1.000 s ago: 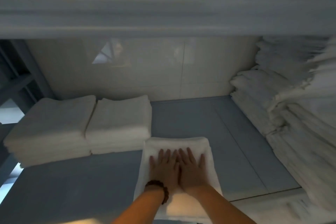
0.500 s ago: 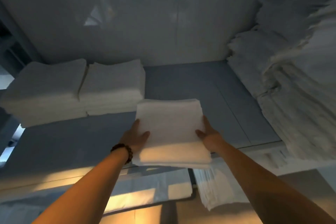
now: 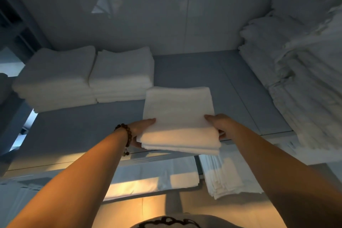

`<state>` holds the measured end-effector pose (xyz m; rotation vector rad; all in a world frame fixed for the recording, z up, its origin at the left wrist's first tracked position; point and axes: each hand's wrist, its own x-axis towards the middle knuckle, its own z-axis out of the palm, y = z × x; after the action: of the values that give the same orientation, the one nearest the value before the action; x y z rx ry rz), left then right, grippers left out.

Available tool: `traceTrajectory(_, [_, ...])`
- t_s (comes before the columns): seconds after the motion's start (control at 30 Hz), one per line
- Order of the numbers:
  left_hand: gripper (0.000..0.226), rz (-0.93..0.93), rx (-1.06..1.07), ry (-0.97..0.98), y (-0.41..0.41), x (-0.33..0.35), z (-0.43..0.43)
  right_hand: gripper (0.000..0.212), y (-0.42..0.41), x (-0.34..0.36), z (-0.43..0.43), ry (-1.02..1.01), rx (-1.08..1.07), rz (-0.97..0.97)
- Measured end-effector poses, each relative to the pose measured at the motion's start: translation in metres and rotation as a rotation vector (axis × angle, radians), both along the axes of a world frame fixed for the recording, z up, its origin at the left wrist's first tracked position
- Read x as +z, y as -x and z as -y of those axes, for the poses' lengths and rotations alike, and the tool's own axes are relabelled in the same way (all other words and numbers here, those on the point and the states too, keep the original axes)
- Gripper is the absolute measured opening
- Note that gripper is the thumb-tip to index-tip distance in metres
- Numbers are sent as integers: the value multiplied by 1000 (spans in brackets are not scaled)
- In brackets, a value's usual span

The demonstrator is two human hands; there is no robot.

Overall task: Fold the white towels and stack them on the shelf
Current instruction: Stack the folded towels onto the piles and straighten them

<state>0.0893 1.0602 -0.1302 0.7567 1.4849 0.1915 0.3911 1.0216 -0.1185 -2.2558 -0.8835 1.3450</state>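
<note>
A folded white towel (image 3: 178, 116) lies on the grey shelf (image 3: 194, 72), its near edge hanging past the shelf's front lip. My left hand (image 3: 143, 128), with a bead bracelet at the wrist, grips its left near side, thumb on top and fingers beneath. My right hand (image 3: 217, 123) grips the right near side the same way. Two stacks of folded white towels (image 3: 55, 77) (image 3: 122, 74) stand side by side at the shelf's back left, the nearer stack just left of the held towel's far corner.
A tall, ragged pile of white linen (image 3: 299, 72) fills the shelf's right side. A pale wall (image 3: 148, 9) closes the back. Below the shelf lie flat white sheets (image 3: 153, 176) and a stack of folded cloths (image 3: 225, 174).
Both hands went from pressing flat on top of the towel to gripping its two sides. The towel's near end has come back over the shelf's front edge.
</note>
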Motion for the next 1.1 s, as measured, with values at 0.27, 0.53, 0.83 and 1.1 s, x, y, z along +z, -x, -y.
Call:
traceTrajectory(0.27, [44,116,100,-199,-10,5,-16,53,5,1,-8,-96,-82,-94])
traceTrajectory(0.53, [22,107,38,-185,-20,37,-27,57,4,21,-20,-134,-114,-136])
traceTrajectory(0.83, [64,-14,-72,-551,-45,54,-18,43,25,40,-21,-363,78,287])
traceTrajectory(1.1, [88,-41,-97,-903,-59,79,-4,40,35,72,-14,-626,139,494])
